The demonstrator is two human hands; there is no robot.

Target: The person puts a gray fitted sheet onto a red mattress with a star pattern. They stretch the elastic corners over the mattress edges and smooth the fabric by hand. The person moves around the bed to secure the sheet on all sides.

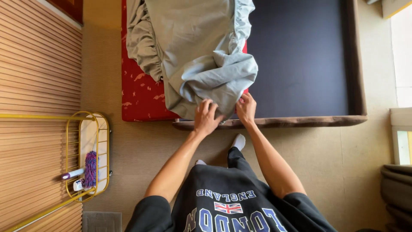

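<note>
A yellow rack (88, 154) with a purple duster (90, 169) stands left on the carpet. The left hand (205, 118) and right hand (246, 109) each close their grip on the lower edge of a pale sheet (201, 56), bunched over the red mattress (139, 92) at the bed frame (300, 121) front rail

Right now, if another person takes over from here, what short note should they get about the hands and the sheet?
Left hand: gripping the bunched edge of the pale grey-blue sheet.
Right hand: pinching the same edge, close beside.
Sheet: heaped in a pile over the red mattress, near the foot of the bed.
Dark bed base: uncovered on the right.
Done: the sheet is gathered and held.
Left: the sheet is not spread; no corner is fitted.
</note>
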